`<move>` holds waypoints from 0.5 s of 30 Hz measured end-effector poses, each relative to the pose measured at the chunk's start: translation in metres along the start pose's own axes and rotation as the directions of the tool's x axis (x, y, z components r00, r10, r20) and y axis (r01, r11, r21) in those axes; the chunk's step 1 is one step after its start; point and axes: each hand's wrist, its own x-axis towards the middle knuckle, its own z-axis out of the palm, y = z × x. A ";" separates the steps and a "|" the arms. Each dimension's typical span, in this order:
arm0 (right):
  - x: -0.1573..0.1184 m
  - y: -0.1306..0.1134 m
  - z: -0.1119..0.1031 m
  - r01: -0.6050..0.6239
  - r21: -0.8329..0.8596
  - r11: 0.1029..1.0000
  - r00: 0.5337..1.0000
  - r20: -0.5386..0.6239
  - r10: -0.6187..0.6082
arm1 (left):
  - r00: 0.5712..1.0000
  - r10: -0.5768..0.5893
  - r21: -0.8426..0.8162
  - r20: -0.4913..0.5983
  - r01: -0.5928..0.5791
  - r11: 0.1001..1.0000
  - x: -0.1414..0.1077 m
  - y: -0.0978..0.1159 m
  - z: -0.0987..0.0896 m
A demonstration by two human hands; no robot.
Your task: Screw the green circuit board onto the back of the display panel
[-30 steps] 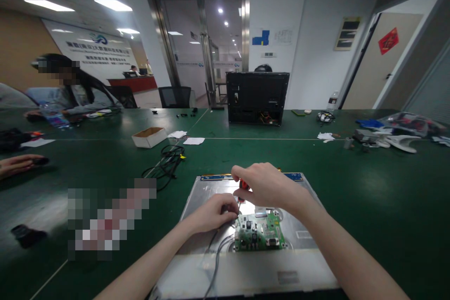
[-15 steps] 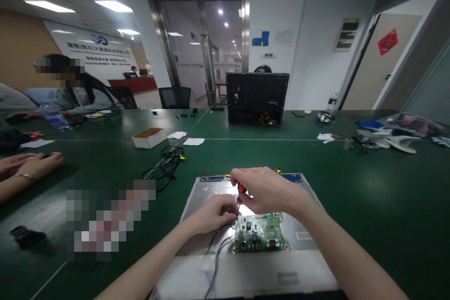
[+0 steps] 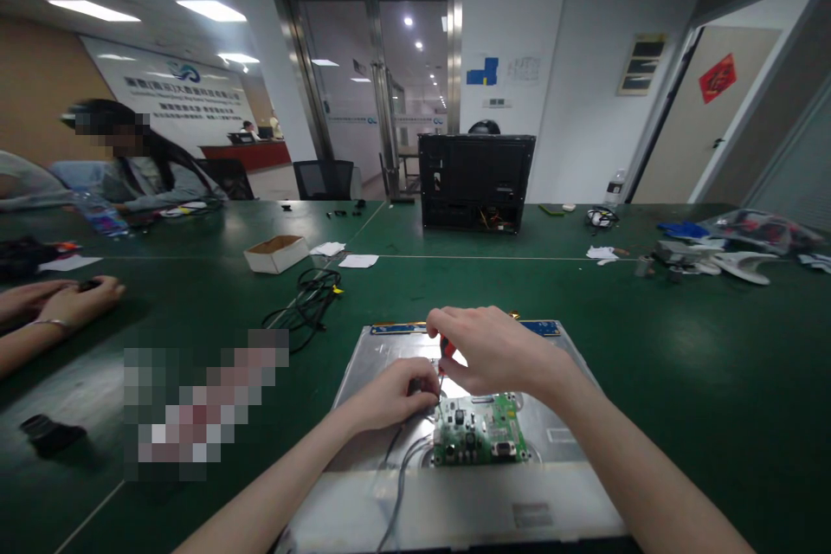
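Perhaps the screwdriver (image 3: 445, 347), pinched in the right grip (image 3: 492, 351), could, if tilted, scratch the circuit board (image 3: 479, 431); left grip (image 3: 397, 391) I cannot tell.

Green circuit board (image 3: 477, 428) flecked black — silvery panel (image 3: 549, 454), blue strip (image 3: 543, 328), red-and-black screwdriver handle (image 3: 445, 347), dark green table (image 3: 688, 346)

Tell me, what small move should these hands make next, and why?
Probably a gentle turn of the screwdriver: the right hand grips it, pointing down near the upper-left corner of the green circuit board, and the left hand is close beside it. What its far end meets is too small to tell.
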 end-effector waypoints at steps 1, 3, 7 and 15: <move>0.000 0.000 0.000 0.004 0.004 1.000 1.000 -0.002 -0.004 | 1.000 0.002 0.000 0.002 -0.002 1.000 0.000 -0.001 0.000; -0.001 0.000 0.000 0.003 0.013 1.000 1.000 0.000 -0.003 | 1.000 0.007 0.000 0.005 -0.007 1.000 0.000 -0.003 0.001; 0.001 -0.001 0.001 -0.016 0.004 1.000 1.000 0.001 0.016 | 1.000 0.005 -0.002 0.008 -0.005 1.000 0.000 -0.005 0.001; 0.004 -0.001 0.003 -0.047 -0.076 0.996 0.999 -0.015 0.046 | 1.000 -0.007 -0.011 -0.008 0.007 1.000 0.000 -0.001 0.001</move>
